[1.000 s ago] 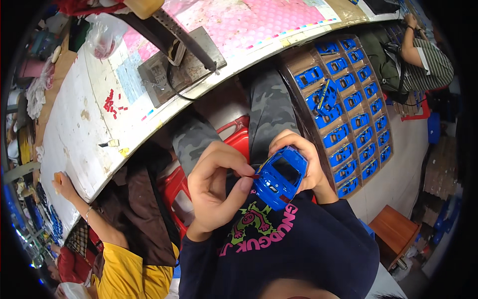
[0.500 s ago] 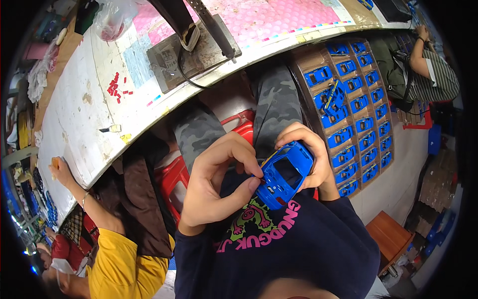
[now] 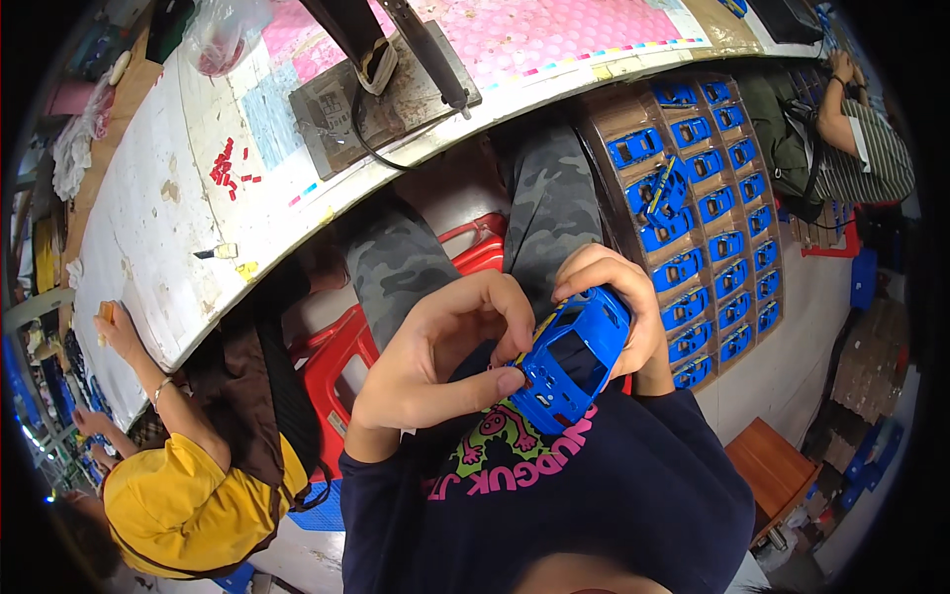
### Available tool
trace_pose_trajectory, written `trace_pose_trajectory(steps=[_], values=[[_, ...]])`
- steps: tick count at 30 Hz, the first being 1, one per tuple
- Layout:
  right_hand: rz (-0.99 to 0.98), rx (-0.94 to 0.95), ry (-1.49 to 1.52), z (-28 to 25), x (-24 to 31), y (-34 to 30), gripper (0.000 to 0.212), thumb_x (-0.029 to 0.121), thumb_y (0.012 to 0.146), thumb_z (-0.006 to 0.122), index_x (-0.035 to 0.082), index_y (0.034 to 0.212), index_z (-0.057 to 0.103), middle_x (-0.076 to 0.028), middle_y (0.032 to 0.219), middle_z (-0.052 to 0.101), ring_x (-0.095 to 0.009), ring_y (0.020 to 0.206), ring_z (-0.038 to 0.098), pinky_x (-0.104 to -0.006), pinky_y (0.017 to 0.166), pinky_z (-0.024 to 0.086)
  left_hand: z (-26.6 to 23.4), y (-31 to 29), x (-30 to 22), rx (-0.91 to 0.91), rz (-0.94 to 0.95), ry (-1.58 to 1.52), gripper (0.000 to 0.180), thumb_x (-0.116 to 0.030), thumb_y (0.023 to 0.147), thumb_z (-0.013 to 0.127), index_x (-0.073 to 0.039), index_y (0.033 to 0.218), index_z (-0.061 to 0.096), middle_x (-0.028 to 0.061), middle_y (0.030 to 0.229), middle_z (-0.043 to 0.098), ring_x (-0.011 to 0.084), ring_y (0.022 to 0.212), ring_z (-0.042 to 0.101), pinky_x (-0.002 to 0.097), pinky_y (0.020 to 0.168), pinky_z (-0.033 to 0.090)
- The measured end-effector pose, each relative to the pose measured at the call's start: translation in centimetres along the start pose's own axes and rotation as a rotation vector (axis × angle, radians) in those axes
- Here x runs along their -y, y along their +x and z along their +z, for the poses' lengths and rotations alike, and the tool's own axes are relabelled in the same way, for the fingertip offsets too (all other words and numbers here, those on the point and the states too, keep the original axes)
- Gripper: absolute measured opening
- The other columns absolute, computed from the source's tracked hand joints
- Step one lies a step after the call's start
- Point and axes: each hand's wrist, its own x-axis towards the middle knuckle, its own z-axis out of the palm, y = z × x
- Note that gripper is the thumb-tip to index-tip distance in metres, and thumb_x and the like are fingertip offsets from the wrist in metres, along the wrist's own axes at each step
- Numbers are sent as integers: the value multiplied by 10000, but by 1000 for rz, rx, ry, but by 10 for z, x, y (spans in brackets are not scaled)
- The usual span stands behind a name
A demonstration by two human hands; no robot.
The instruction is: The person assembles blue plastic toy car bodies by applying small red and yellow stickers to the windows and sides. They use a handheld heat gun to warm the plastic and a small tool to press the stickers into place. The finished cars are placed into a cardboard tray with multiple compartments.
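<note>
Near a white worktable (image 3: pixel 134 257), the right grip (image 3: pixel 643 315) clamps a blue car (image 3: pixel 597 335); left grip (image 3: pixel 421 346) touches it, closure unclear.

A big, dirty white table (image 3: pixel 129 257) has a pink bubbly sheet (image 3: pixel 564 35) on it. A flat grey metal plate (image 3: pixel 322 124) sits there too, with a thin black cord (image 3: pixel 360 139). A crinkly clear plastic bag (image 3: pixel 220 40) lies nearby. A person in a yellow shirt (image 3: pixel 178 495) is on the left. A brown wooden box (image 3: pixel 772 463) is on the right.

One left hand (image 3: pixel 416 363), one right hand (image 3: pixel 645 322), one handheld car shell (image 3: pixel 551 381), one tray (image 3: pixel 621 113), three rows of shells (image 3: pixel 725 246)
</note>
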Motion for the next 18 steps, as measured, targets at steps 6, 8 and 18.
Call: trace_pose_trajectory(steps=[6, 8, 18], values=[[-3, 5, 28, 4, -2, -2, 686, 421, 444, 792, -26, 910, 560, -123, 851, 552, -220, 763, 548, -294, 673, 424, 7, -2, -1, 7, 50, 31, 173, 14, 681, 558, -22, 827, 474, 28, 784, 414, 99, 709, 389, 226, 650, 319], [4, 14, 74, 5, -4, -2, 693, 429, 447, 790, -27, 915, 558, -123, 852, 550, -218, 763, 545, -293, 675, 422, 9, -4, -1, -23, 63, 78, 168, 15, 684, 553, -23, 827, 473, 31, 790, 418, 101, 707, 396, 229, 649, 327], [26, -66, 120, 8, -11, -6, 714, 442, 444, 787, -30, 926, 554, -130, 872, 545, -219, 786, 536, -299, 696, 417, 19, -8, -9, -291, 250, 565, 141, 21, 586, 630, -26, 690, 547, 76, 735, 542, 167, 713, 521, 247, 662, 392]])
